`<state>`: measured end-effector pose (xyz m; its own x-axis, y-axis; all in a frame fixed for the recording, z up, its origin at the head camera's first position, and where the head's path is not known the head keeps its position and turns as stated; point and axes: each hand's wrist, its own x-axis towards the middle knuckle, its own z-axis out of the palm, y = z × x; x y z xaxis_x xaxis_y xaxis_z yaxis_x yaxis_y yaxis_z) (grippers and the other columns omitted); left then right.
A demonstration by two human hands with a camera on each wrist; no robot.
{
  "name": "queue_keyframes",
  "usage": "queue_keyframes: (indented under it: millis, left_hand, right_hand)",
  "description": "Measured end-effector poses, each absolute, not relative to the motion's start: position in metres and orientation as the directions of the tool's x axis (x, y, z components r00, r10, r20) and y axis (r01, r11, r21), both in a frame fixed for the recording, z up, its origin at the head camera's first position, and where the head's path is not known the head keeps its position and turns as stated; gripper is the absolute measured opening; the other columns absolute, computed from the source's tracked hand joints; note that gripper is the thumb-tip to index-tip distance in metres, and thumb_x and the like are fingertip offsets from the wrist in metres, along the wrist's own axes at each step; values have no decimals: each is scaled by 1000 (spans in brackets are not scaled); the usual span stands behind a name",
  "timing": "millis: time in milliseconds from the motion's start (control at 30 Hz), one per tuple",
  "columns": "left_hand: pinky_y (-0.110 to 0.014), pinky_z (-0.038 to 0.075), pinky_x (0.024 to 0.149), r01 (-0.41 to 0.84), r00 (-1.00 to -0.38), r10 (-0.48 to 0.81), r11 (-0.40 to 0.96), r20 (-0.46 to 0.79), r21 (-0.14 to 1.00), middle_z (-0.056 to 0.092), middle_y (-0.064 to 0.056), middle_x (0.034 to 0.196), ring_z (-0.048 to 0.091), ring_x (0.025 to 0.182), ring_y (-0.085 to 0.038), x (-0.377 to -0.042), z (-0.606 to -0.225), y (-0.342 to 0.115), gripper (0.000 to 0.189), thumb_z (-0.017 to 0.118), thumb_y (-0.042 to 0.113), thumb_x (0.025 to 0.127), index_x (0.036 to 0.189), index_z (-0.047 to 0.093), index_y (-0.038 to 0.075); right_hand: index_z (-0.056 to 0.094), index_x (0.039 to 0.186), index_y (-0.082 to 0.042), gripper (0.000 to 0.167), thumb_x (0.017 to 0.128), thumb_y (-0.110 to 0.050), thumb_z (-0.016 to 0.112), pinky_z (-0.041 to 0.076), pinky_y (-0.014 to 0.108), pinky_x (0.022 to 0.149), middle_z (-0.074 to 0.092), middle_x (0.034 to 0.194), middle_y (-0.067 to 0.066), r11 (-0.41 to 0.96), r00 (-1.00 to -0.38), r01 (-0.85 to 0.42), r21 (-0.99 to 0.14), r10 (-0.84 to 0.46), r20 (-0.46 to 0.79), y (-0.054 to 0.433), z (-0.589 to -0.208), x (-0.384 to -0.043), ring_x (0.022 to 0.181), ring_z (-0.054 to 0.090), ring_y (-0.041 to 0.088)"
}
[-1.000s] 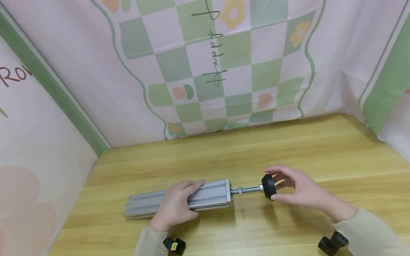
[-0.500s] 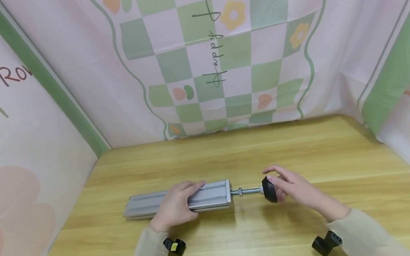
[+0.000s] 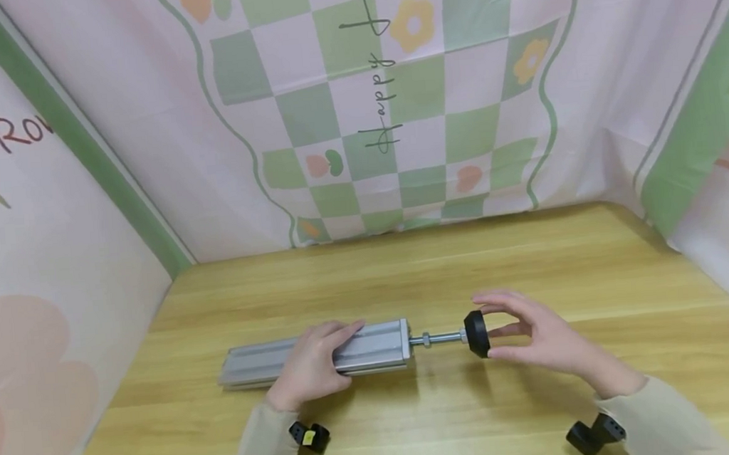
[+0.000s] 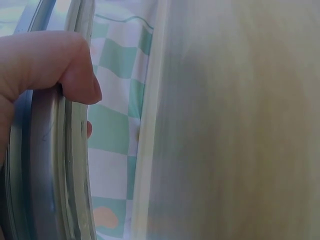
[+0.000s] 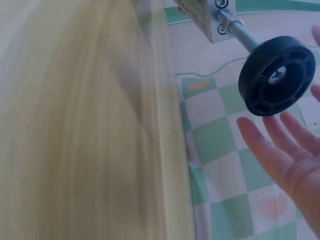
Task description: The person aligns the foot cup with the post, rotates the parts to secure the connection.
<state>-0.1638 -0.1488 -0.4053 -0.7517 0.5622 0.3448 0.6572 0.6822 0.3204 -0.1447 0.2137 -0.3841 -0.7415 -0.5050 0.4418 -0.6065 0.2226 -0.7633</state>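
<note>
A silver aluminium profile (image 3: 374,344) lies lengthwise on the wooden table. My left hand (image 3: 314,363) grips it near the middle, thumb on the near side; in the left wrist view a bent finger (image 4: 75,65) hooks over the profile's edge. From its right end plate sticks out a threaded rod (image 3: 444,338) with a nut (image 3: 427,340), ending in a round black levelling foot (image 3: 476,334). Around the foot my right hand (image 3: 536,335) holds its fingers spread and fairly straight, fingertips near the rim. The right wrist view shows the foot's ribbed underside with a central screw.
The wooden table (image 3: 407,274) reaches back to a hanging cloth (image 3: 419,102) with green and white checks. Further cloth panels hang at the left and right sides. A small black camera (image 3: 310,437) sits at the left wrist, another (image 3: 594,435) at the right.
Half a second ago my right thumb lay across the top of the black foot; now the hand has turned back, thumb low and fingers spread above. The left hand and profile stay put.
</note>
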Motion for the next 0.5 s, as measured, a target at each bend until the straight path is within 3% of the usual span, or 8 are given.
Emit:
queue_keyframes:
  millis: [133, 333, 500]
  left_hand:
    - [-40, 50, 88, 661, -747, 562, 686, 355, 304, 65, -3, 113, 61, 100, -19, -163, -406, -151, 83, 79, 11, 51, 131, 58, 16]
    - [-41, 49, 89, 650, -756, 558, 700, 343, 294, 65, -2, 114, 61, 100, -19, -163, -407, -151, 83, 78, 12, 52, 132, 57, 16]
    - [-40, 49, 90, 661, -747, 564, 686, 351, 304, 65, -2, 114, 62, 99, -18, -166, -405, -150, 82, 78, 11, 53, 131, 58, 15]
  right_hand:
    - [48, 133, -2, 68, 71, 7, 74, 55, 27, 81, 45, 134, -8, 187, -697, -645, -741, -540, 471, 211, -387, -147, 116, 50, -2]
    - [52, 126, -1, 57, 74, 4, 74, 55, 26, 78, 49, 126, -16, 219, -737, -607, -764, -515, 438, 209, -389, -147, 109, 53, -2]
    - [53, 123, 1, 50, 76, 8, 69, 56, 27, 75, 54, 119, -6, 169, -780, -514, -841, -501, 376, 208, -385, -148, 99, 61, 3]
